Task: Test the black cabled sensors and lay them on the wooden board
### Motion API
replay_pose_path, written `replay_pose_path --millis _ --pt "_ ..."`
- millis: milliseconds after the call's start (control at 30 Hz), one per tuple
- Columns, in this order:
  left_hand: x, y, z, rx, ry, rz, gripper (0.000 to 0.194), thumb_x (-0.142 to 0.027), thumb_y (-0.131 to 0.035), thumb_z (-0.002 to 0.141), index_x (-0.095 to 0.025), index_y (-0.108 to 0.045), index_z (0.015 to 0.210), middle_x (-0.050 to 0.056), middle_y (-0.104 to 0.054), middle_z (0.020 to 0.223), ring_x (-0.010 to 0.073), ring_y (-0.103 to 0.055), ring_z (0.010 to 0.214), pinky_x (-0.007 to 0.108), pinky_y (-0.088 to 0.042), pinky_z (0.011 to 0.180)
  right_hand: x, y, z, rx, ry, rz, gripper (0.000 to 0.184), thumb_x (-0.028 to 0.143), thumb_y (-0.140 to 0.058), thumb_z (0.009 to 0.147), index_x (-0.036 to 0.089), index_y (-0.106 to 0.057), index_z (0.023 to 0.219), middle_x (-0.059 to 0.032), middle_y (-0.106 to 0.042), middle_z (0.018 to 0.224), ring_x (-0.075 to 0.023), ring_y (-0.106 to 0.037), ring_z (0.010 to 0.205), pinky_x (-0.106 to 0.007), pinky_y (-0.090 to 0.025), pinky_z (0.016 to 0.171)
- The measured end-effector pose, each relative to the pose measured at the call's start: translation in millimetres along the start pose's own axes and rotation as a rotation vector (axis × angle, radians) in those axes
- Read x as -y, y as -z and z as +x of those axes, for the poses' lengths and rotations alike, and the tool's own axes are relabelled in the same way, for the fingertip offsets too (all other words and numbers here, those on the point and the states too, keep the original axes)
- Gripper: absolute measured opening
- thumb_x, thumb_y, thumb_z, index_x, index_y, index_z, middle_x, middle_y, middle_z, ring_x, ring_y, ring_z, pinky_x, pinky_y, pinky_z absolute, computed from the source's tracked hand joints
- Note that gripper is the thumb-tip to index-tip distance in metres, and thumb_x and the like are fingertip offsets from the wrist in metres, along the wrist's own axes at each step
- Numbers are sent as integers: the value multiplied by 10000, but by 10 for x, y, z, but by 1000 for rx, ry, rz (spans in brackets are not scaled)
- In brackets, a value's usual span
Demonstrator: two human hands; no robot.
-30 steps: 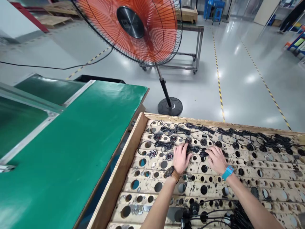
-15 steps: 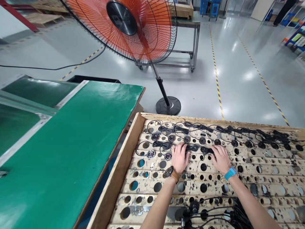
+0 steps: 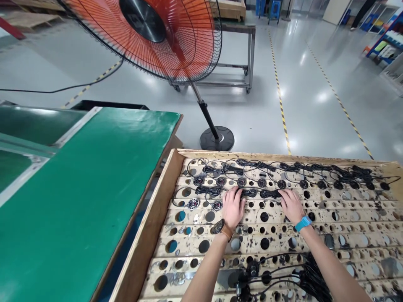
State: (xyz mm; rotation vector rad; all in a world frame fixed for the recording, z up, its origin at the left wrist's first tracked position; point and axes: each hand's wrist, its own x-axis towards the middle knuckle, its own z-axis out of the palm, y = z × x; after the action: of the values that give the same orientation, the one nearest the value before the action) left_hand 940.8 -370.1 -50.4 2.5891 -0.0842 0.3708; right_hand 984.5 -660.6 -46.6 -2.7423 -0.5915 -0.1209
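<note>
A row of coiled black cables with round black discs lies on a wooden board full of holes. My left hand (image 3: 233,207), wearing a brown-strapped watch, has its curled fingers on the left end of a bundled black cable (image 3: 249,193). At the right end of the bundle (image 3: 270,193), the fingertips of my right hand (image 3: 292,205) close on the cable; a blue band circles that wrist. Left of my left hand lie two discs, one silver-black (image 3: 193,204) and one darker (image 3: 217,205). My fingers partly hide the cable ends.
Behind my hands runs another row of cables and discs (image 3: 241,182). A thick cable bundle (image 3: 311,274) lies near my right forearm. The crate's wooden wall (image 3: 147,226) rises at the left, beside a green-topped table (image 3: 103,188). A large orange fan (image 3: 176,46) stands beyond.
The camera view has shifted slightly, moving the scene leftward. My right hand has moved a little to the right along the board, and the cable between my hands looks slightly more stretched out.
</note>
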Motion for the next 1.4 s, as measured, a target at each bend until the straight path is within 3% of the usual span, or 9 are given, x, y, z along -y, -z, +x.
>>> replay_pose_path --millis 200,400,533,633,833,933,1100,1200,1400 --pt "-79 337 -222 -59 110 -115 384 -314 -440 989 -177 -509 1341 161 -529 1401 295 -468 1335 513 -398 1115 67 357 -204 -37 -9 56 429 280 -396 1000 191 -524 1399 -133 -595 1269 -288 -506 1221 -484 -441 1057" --pt "-321 892 -1195 118 198 -224 252 -295 -467 984 -239 -591 1196 94 -659 1177 254 -595 1152 465 -506 1000 90 812 -1110 94 -56 130 292 325 -451 1002 253 -659 1194 -88 -675 1073 -269 -597 1048 -465 -498 956" --pt "-590 974 -1765 292 188 -279 243 -311 -543 946 -262 -623 1169 94 -683 1141 270 -630 1102 453 -554 929 153 834 -1752 198 -104 118 268 363 -472 999 276 -668 1160 -80 -676 1042 -261 -618 1016 -456 -519 929" --pt "-768 895 -1945 331 238 -298 270 -310 -526 952 -260 -624 1198 101 -686 1149 271 -649 1085 454 -567 919 172 763 -2018 204 -161 54 287 405 -487 989 273 -644 1191 -84 -661 1111 -275 -604 1088 -464 -526 949" --pt "-981 603 -1848 315 303 -228 305 -280 -510 955 -226 -606 1239 105 -669 1138 260 -641 1058 455 -555 914 30 648 -2159 201 -281 -35 422 455 -459 984 231 -556 1328 -138 -551 1340 -328 -530 1256 -500 -528 975" --pt "-1067 519 -1733 348 320 -191 181 -235 -547 911 -211 -640 1065 83 -658 1014 261 -632 953 456 -550 848 -84 633 -2187 233 -340 -62 418 480 -454 968 210 -603 1252 -150 -614 1229 -356 -592 1160 -529 -556 899" --pt "-1163 605 -1585 451 352 -311 160 -87 -595 764 -229 -541 814 41 -620 887 233 -619 854 385 -545 751 -193 686 -2268 271 -385 135 346 467 -446 974 239 -607 1179 -108 -693 1149 -307 -678 1060 -479 -590 870" --pt "-1200 687 -1499 461 357 -461 193 -71 -578 763 -242 -506 815 61 -668 991 236 -657 927 380 -557 779 -227 779 -2318 245 -467 244 384 505 -481 960 246 -573 1227 -106 -713 1149 -295 -709 997 -450 -611 810" --pt "-1333 636 -1234 497 383 -634 97 -198 -570 881 -257 -496 903 76 -711 1140 230 -698 1012 401 -564 866 -331 931 -2196 -28 -543 337 404 523 -568 910 235 -609 1189 -124 -686 1182 -293 -674 1077 -404 -614 799"
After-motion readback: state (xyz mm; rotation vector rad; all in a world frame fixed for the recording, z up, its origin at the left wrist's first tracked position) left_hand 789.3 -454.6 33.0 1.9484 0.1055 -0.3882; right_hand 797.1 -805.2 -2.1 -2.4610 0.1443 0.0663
